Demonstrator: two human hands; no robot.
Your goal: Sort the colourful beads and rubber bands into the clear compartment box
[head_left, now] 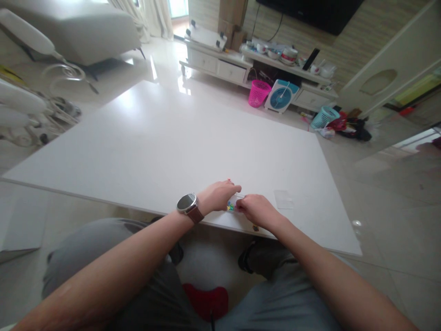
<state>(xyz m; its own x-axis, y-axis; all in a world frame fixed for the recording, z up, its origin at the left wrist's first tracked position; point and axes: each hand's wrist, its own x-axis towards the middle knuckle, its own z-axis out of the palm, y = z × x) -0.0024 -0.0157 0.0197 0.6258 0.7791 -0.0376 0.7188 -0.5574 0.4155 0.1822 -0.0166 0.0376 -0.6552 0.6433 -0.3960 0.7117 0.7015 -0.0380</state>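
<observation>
A small clear plastic box (237, 196) with tiny green, blue and yellow pieces (230, 206) in it stands near the table's front edge. My left hand (217, 195), with a watch on its wrist, curls round the left and far side of this box. My right hand (254, 209) has its fingers closed at the box's right side; whatever is between the fingertips is hidden. By the right wrist lies a small dark and yellow piece (255, 228). A tiny red-orange bit (229, 180) shows just beyond my left fingers. Right of my hands, a clear flat lid (283, 199) lies on the table.
The large white table (165, 142) reaches away from my lap. Beyond it are a pink basket (259, 93), a blue and white fan (281, 95), a teal basket (324, 117) and a white cabinet (230, 72) with dishes. A sofa (93, 32) stands at the back left.
</observation>
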